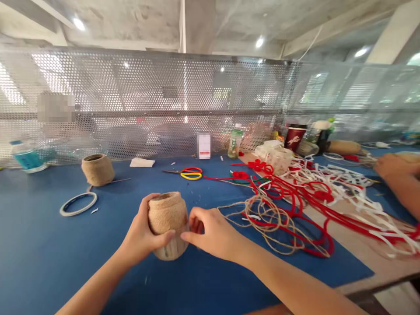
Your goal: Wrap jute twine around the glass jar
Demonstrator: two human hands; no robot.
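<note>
Upright, translucent jar wrapped in beige twine (168,216): located at the near middle of the blue counter (82,258), its upper part covered, its lower wall bare. Whether the base touches the counter, we cannot tell. Our left hand (141,234) holds the jar from the left, fingers around its side and thumb across the front. Our right hand (213,232) is at the jar's right side, fingers curled in, thumb close to the wall; we cannot tell whether they grip anything.

To the right lies a loose tangle of beige twine (260,201), among long red cords (344,220). Well left of the jar we find a flat white ring (74,214). Beyond the jar lie scissors with red and yellow handles (181,172), blades pointing left. Farther left stands a second twine-wrapped jar (97,169). At far right, we see another person's hand (390,165) near white strips (352,186). Toward the back stand a green-labelled bottle (235,142) and a dark red cup (295,138), before a perforated grey metal partition (157,87).
</note>
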